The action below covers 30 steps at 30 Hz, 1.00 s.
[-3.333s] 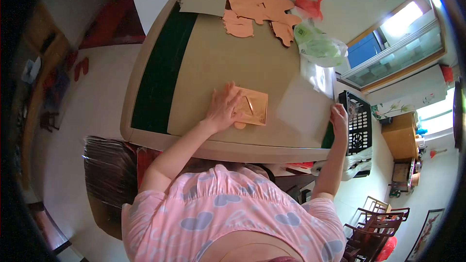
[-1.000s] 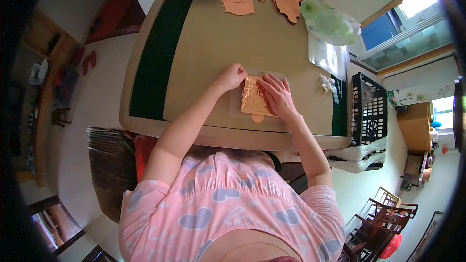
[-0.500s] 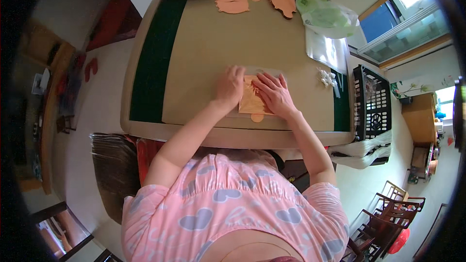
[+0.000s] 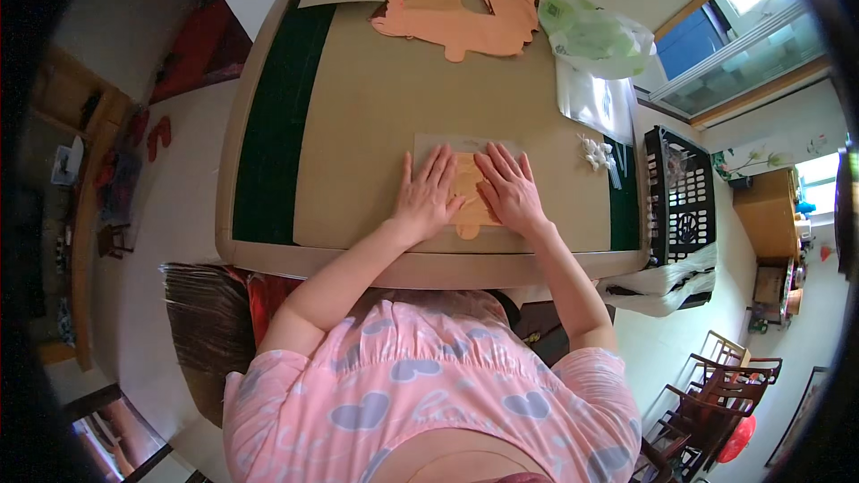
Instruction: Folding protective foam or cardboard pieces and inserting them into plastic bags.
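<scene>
Orange sheet (image 4: 472, 195) lies between your hands, long axis running away from you. Left hand (image 4: 428, 195) and right hand (image 4: 510, 190) press it flat, fingers spread.

A flat orange cut-out sheet (image 4: 469, 192) lies on the table's near edge.

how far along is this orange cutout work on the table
Done: large orange sheets with pieces already cut out lie at the table's far end. In hand: the left hand and right hand press flat, fingers spread, on a small orange piece lying on a pale sheet. Left: I cannot tell; small white bits sit unused to the right.
</scene>
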Tool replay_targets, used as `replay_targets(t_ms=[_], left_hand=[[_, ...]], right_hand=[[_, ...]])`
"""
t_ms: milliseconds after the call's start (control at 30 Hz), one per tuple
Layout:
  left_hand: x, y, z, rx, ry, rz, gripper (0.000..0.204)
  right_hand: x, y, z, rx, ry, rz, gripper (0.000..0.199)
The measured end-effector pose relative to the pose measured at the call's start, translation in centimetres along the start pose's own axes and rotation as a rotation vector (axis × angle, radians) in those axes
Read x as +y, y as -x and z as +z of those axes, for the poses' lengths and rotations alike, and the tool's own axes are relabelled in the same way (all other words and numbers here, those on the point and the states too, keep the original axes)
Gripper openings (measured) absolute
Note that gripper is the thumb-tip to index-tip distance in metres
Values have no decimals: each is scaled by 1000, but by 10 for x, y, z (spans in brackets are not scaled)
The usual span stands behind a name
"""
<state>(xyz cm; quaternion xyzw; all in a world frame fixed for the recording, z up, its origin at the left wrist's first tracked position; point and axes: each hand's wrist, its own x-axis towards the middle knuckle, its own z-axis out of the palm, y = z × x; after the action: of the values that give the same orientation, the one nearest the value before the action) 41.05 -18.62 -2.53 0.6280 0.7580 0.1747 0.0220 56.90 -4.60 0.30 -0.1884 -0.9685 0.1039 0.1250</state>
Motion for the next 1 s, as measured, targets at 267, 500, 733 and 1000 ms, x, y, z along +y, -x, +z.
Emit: replay_targets(t_ms=[267,500,733,1000], left_hand=[[-2,3,0,4,-62,10,81],[-13,1,-23,-90,-56,-180,75],[0,-6,-10,80,17,188,65],[-1,-6,7,17,-22,87,69]], right_hand=[[-2,0,0,-26,46,8,49],[-1,0,0,-44,40,44,49],[-1,0,2,-33,46,28,49],[-1,0,1,-44,51,22,50]])
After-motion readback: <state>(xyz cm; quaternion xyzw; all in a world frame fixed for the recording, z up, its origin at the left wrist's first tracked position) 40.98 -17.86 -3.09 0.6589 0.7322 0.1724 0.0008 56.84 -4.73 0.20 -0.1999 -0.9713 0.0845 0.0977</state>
